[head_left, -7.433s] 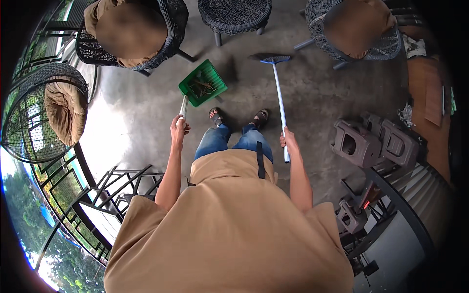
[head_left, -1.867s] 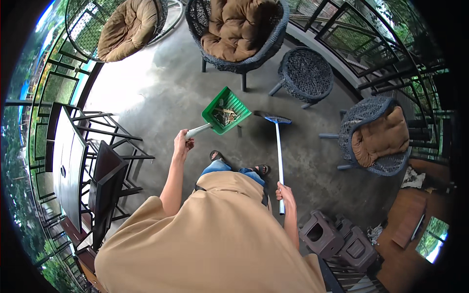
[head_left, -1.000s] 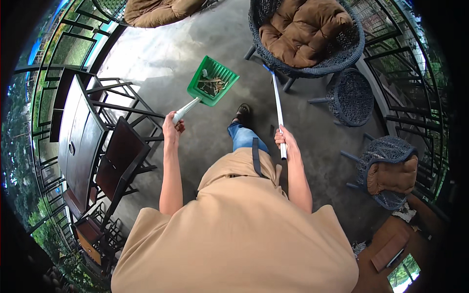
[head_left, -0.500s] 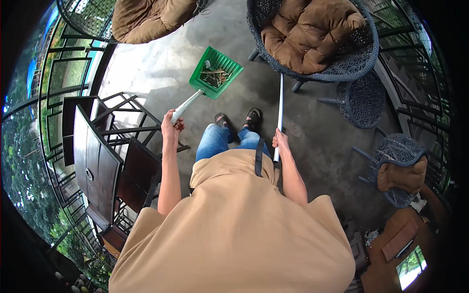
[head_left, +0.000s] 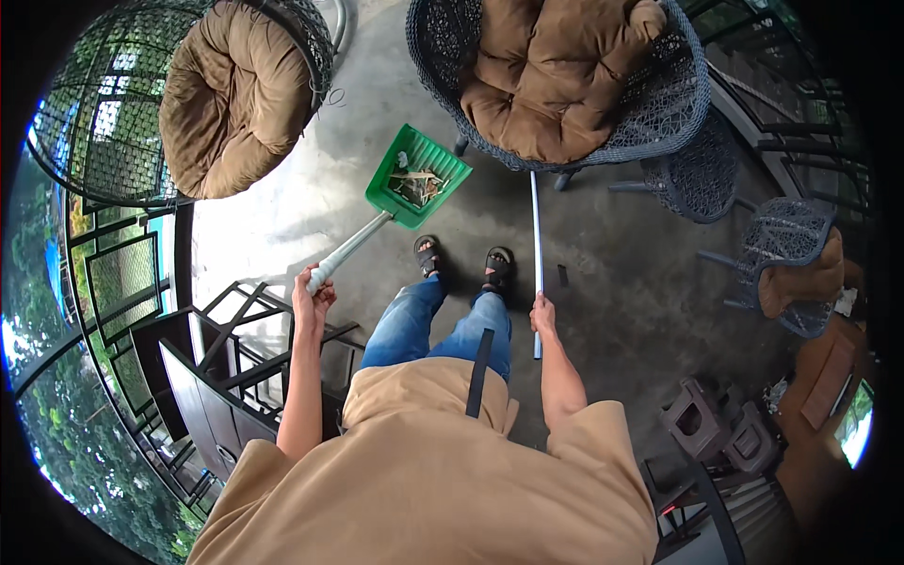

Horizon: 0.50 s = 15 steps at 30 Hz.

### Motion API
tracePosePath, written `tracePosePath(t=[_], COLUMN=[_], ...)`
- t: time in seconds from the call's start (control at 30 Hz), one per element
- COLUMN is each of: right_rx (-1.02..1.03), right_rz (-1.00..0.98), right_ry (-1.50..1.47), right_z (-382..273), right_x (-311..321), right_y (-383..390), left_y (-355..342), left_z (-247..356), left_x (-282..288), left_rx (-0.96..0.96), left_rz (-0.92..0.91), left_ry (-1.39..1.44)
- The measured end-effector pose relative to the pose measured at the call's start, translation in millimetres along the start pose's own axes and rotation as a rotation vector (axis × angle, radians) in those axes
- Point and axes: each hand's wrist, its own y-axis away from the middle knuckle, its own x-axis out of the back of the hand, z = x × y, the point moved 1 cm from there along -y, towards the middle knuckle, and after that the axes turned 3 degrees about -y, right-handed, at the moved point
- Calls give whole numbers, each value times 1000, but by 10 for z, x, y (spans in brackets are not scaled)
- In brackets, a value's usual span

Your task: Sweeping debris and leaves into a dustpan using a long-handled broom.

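Note:
My left hand [head_left: 312, 299] is wrapped round the pale handle of a green long-handled dustpan [head_left: 384, 185]. Dry leaves, twigs and a whitish scrap [head_left: 420, 183] lie in its pan, in front of my feet and slightly left. With my right hand [head_left: 542, 315] I grip the near part of a long pale pole [head_left: 538, 235]. It runs away from me to the rim of a dark wicker chair [head_left: 650, 122], which hides its far end, so I cannot see what is on it.
Brown cushions fill the wicker chair and a hanging-style wicker seat [head_left: 235, 99] at far left. A dark wooden table [head_left: 202, 395] and its crossed legs stand close on my left. Small wicker seats [head_left: 791, 254] and plastic stools [head_left: 702, 419] are on the right. Railings line both sides.
The view has shifted, with the left cushioned seat and the stools now showing more fully. My feet stand farther apart. Both hands keep their hold on the dustpan and the pole.

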Motion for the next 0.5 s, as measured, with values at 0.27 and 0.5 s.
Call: tracePosePath(t=[0.27, 0.5], right_rx=[-239, -328], right_rz=[-81, -15], right_ry=[-142, -56], right_z=[137, 870], right_x=[-338, -365], right_y=[351, 1397], left_y=[-299, -326], left_z=[308, 340], left_x=[6, 109], left_rx=[-16, -2], left_rz=[-57, -59], left_ry=[-121, -126])
